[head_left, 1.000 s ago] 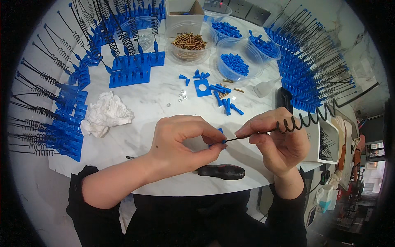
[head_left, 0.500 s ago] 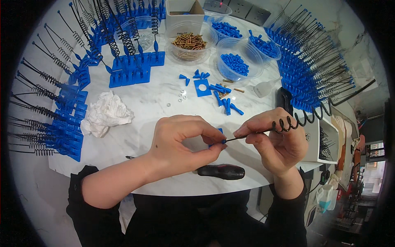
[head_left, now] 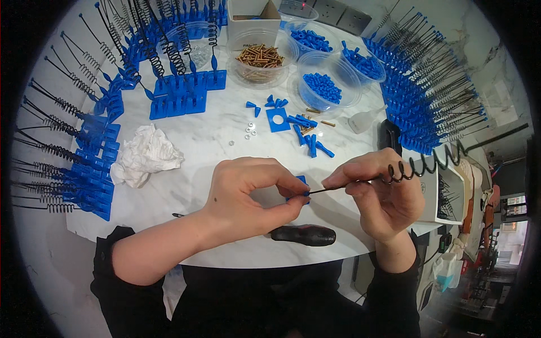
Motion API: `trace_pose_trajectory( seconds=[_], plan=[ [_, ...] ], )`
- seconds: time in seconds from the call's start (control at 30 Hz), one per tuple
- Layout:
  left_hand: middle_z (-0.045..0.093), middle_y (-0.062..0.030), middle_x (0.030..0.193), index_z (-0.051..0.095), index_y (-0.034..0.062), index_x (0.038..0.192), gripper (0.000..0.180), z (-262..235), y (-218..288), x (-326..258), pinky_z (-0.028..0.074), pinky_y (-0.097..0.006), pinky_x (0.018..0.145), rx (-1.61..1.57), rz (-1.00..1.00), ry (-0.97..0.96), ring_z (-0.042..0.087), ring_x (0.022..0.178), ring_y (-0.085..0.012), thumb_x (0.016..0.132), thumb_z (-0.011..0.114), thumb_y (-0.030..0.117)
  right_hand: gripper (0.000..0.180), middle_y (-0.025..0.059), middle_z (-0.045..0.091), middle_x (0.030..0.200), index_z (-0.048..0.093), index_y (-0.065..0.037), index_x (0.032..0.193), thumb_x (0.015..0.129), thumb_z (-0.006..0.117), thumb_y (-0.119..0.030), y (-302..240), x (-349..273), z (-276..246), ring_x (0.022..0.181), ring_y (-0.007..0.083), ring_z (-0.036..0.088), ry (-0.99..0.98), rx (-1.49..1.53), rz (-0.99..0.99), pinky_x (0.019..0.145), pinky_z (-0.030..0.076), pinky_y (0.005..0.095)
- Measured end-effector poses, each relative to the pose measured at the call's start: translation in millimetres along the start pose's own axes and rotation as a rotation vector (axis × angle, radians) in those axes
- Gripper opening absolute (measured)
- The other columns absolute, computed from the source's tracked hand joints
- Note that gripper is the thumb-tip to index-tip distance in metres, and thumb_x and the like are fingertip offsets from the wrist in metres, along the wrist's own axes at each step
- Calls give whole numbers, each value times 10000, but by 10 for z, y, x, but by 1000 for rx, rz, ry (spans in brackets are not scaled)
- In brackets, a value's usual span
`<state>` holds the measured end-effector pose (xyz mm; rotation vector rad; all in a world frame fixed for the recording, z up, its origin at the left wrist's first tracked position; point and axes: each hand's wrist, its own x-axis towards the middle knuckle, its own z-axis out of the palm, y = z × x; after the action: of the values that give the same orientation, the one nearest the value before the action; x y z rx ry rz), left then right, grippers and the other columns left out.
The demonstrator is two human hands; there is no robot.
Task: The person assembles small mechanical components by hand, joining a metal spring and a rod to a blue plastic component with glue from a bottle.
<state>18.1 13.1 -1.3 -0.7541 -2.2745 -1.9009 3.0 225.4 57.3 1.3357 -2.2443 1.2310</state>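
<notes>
Coiled wire point(head_left: 426, 164), pinched by the fingers of the right hand point(head_left: 389, 197), ran above the bench point(head_left: 203, 183) to a small blue piece point(head_left: 306, 194) pinched by the left hand point(head_left: 245, 194); keeping both in line, gripped near the join, presumably served best.

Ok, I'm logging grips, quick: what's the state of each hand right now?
Left hand: closed, pinching a small blue plastic piece.
Right hand: closed, holding a black coiled metal wire.
</notes>
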Motion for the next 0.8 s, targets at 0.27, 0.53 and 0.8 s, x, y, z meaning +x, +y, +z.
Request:
trace_pose_trajectory(
  seconds=[0.27, 0.53, 0.8],
  plan=[
    [710, -67, 773, 712, 59, 778, 132, 3, 6, -2, 501, -244, 632, 7, -12, 5, 673, 698, -141, 671, 757, -3, 146, 179, 571, 886, 519, 113, 1034, 902, 524, 50, -5, -34, -1, 736, 289, 684, 44, 29, 46, 608, 544, 291],
    [712, -65, 779, 710, 56, 773, 124, 9, 14, -1, 500, -241, 635, 1, -20, -2, 671, 696, -134, 676, 754, -6, 148, 193, 579, 892, 511, 113, 1031, 889, 518, 73, -17, -35, 7, 753, 286, 684, 34, 51, 59, 639, 555, 308],
    [709, -65, 775, 704, 52, 776, 121, 0, 4, -1, 499, -246, 637, -7, -26, -9, 668, 694, -136, 681, 747, -10, 169, 221, 591, 904, 504, 118, 1035, 867, 502, 99, 4, -13, 35, 753, 293, 677, 33, 49, 0, 660, 560, 325]
  ],
)
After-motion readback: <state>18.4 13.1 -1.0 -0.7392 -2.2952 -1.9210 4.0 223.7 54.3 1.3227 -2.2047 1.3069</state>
